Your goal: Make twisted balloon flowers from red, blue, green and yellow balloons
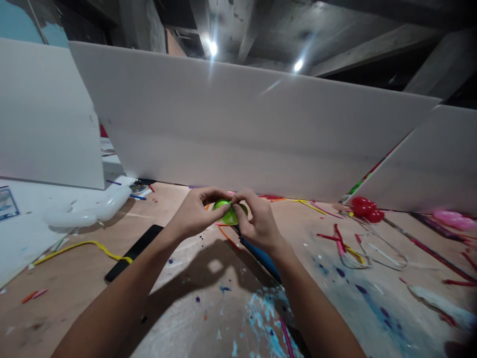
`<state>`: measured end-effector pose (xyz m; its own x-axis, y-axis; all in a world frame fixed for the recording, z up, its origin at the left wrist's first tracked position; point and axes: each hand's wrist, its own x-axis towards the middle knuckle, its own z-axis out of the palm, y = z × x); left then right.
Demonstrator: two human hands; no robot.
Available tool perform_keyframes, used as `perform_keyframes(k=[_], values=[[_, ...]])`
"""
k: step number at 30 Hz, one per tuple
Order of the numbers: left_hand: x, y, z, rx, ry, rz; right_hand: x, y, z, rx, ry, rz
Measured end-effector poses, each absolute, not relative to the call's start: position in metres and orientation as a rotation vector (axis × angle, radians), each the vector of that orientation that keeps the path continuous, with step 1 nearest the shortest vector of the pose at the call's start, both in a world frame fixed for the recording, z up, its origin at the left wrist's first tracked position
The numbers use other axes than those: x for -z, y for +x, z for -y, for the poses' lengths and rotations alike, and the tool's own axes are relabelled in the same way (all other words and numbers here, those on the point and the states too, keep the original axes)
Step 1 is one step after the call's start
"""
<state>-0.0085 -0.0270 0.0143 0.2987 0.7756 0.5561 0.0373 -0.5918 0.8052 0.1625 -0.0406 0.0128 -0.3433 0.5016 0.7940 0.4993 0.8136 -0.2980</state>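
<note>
Both my hands meet above the middle of a paint-spattered wooden table (208,308). My left hand (196,214) and my right hand (257,221) pinch a small green balloon (228,211) between their fingertips, with fingers curled round it. A blue pump-like tube (261,256) lies on the table under my right wrist, partly hidden by my arm. An orange balloon strip (227,236) shows just below the green balloon.
White foam boards (238,134) wall off the back and both sides. A white twisted balloon (89,211), a yellow uninflated balloon (85,246) and a black phone (132,252) lie left. Red balloons (367,209), a pink balloon (452,219) and several loose uninflated balloons lie right.
</note>
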Motion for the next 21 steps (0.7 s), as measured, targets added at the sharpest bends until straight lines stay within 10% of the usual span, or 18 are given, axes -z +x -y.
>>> perform_keyframes(k=[21], values=[[-0.002,-0.006,0.024,-1.332,2.729,-1.436,0.003,0.142,0.033,-0.026,-0.916,1.992]])
